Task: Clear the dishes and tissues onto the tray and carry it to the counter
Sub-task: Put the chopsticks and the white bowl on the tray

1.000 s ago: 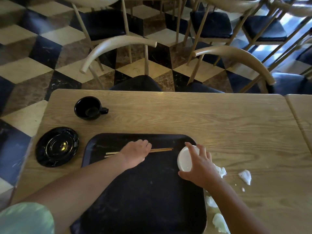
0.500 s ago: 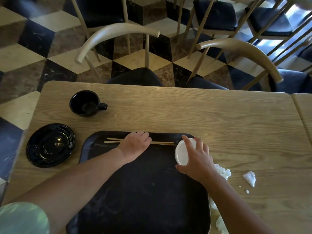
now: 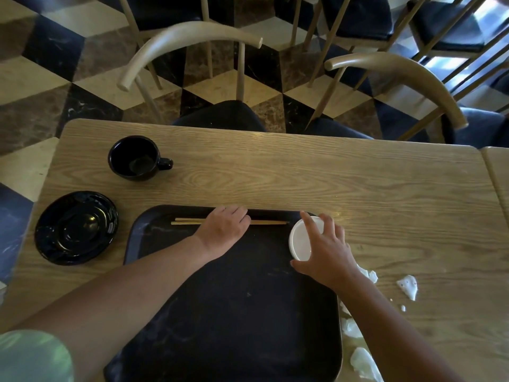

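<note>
A black tray (image 3: pixel 234 312) lies on the wooden table in front of me. My left hand (image 3: pixel 224 230) rests palm down on a pair of wooden chopsticks (image 3: pixel 271 222) near the tray's far edge. My right hand (image 3: pixel 326 250) grips a small white bowl (image 3: pixel 301 239) at the tray's far right corner. A black mug (image 3: pixel 136 158) and a black plate (image 3: pixel 75 227) stand on the table left of the tray. Crumpled white tissues (image 3: pixel 407 286) lie on the table to the right, and more tissue pieces (image 3: pixel 363 363) lie along the tray's right edge.
Two wooden chairs with dark cushions, one chair (image 3: pixel 192 42) on the left and another chair (image 3: pixel 399 75) on the right, are pushed in at the table's far side. A second table (image 3: pixel 498 172) adjoins on the right. The floor has a cube-patterned tile.
My left hand has slid the chopsticks toward the tray's far edge. My right hand has moved the white bowl toward the tray's far right corner. The camera has come closer.
</note>
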`<state>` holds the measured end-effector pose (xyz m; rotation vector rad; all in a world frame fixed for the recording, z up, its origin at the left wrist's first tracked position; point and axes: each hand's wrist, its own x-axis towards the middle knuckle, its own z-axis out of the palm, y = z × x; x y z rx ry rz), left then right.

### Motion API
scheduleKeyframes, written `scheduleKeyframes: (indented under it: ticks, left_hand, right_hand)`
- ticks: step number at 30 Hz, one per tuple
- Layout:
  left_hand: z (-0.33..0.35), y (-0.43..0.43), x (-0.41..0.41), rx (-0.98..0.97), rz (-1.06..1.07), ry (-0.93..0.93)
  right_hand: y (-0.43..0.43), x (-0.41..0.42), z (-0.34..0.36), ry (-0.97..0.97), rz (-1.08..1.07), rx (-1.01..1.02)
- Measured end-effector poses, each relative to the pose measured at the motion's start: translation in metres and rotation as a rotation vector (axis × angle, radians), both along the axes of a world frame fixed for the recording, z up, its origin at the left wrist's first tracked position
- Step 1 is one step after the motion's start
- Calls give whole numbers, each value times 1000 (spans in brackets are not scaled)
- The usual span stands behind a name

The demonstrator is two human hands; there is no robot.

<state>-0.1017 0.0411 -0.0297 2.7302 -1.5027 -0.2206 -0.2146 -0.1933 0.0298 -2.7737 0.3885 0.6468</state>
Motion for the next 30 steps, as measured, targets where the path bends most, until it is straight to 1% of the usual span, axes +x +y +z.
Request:
scheduleKeyframes:
  ticks: [5, 8, 16, 20, 27, 30]
  left_hand:
    - [-1, 6, -2, -8, -15, -15]
    - [0, 9, 0, -15, 3, 6]
    - [1, 10, 5, -6, 31, -9]
    - [2, 9, 11, -37, 29, -30]
    - [-1, 11, 12, 7, 24, -27]
    - [0, 10, 13, -6, 31, -32]
  right_hand:
    - [0, -2, 0, -1, 3, -3]
    - [0, -2, -1, 3, 13, -10]
    - [2, 6, -4, -11, 62, -73]
    - [4, 9, -4, -21, 59, -91]
    - [11, 5, -8, -18, -20, -105]
    - [12, 4, -11, -14, -34, -109]
